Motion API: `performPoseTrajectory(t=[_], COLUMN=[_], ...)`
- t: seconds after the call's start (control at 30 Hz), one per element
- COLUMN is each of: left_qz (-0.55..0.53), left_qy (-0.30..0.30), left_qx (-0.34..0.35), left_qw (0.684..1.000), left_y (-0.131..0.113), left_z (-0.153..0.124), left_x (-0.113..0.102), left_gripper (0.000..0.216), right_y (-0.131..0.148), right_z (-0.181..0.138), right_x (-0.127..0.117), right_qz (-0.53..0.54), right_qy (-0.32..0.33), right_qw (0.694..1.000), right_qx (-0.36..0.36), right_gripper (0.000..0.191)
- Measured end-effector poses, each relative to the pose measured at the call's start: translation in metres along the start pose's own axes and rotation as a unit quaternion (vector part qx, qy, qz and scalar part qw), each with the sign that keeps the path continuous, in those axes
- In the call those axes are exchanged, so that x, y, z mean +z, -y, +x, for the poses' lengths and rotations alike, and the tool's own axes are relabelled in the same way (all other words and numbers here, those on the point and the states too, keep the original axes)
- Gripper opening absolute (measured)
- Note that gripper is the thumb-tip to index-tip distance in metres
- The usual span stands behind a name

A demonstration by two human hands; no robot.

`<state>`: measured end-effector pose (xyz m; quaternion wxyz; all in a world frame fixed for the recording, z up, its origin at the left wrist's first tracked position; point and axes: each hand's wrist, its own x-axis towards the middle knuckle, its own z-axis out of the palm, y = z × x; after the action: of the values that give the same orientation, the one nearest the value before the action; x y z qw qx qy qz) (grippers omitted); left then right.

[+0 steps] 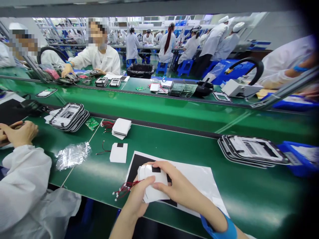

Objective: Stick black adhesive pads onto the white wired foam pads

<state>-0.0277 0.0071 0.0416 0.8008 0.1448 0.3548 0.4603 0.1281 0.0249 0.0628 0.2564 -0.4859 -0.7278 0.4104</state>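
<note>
We found the left hand closed on the near left edge of a stack of white square pads, thumb on top. The right hand was clamped on the far right side of the same stack, with its fingers curled over the upper edge. The stack was held just above a white sheet with a black panel, which lay on the green bench.

A bundle of red leads with white plugs trailed out to the left of the left hand. A blue wrist strap sat on the right forearm.

In our judgement the grip was sound. The edges wanted squaring between both thumbs, and the leads wanted keeping to one side, clear of the fingers, so that none was trapped between pads.

Count, working away from the hands:
- The pads in hand were several, and we could not count the layers.
- One single pad with a black patch lay just beyond the left hand, with one loose red lead beside it.
- One further pile of pads lay beyond that, with red leads at its left.
- One small green circuit board lay far left of that pile.
- One clear plastic bag lay to the left.
- There were two stacks of grey-and-black frames, one far left and one far right.
- One blue bin stood at the far right.

A co-worker's hands rested at the far left, apart from the work. The green conveyor belt ran beyond the bench.
</note>
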Motion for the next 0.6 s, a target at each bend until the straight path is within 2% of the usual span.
performPoseTrajectory(t=[0.1, 0.13, 0.23, 0.3, 0.47, 0.53, 0.6], left_qz=[0.002, -0.001, -0.011, -0.013, 0.006, 0.035, 0.065], left_qy=[0.006, 0.001, -0.025, -0.032, -0.025, -0.019, -0.013], left_qx=[0.011, 0.012, 0.019, 0.029, 0.027, 0.009, -0.011], left_qw=[1.0, 1.0, 0.999, 0.999, 0.999, 0.999, 0.998], left_y=[-0.004, -0.006, -0.011, -0.015, -0.028, -0.032, -0.034], left_z=[-0.001, -0.001, -0.003, -0.003, -0.012, -0.017, -0.022], left_x=[-0.008, -0.01, -0.016, -0.02, -0.039, -0.05, -0.061], left_gripper=[0.061, 0.062, 0.062, 0.063, 0.064, 0.059, 0.048], right_y=[-0.005, -0.005, 0.001, 0.009, 0.021, 0.023, 0.026], right_z=[0.002, 0.004, 0.009, 0.013, 0.038, 0.057, 0.077], right_x=[-0.001, -0.002, -0.004, -0.005, -0.01, -0.011, -0.007], right_qz=[-0.037, -0.055, -0.109, -0.138, -0.155, -0.109, -0.046], right_qy=[0.004, 0.011, 0.083, 0.11, 0.09, 0.075, 0.074], right_qw=[0.999, 0.998, 0.991, 0.984, 0.982, 0.99, 0.996], right_qx=[0.003, 0.002, -0.003, -0.018, -0.063, -0.053, -0.038], right_gripper=[0.04, 0.044, 0.08, 0.093, 0.095, 0.092, 0.081])
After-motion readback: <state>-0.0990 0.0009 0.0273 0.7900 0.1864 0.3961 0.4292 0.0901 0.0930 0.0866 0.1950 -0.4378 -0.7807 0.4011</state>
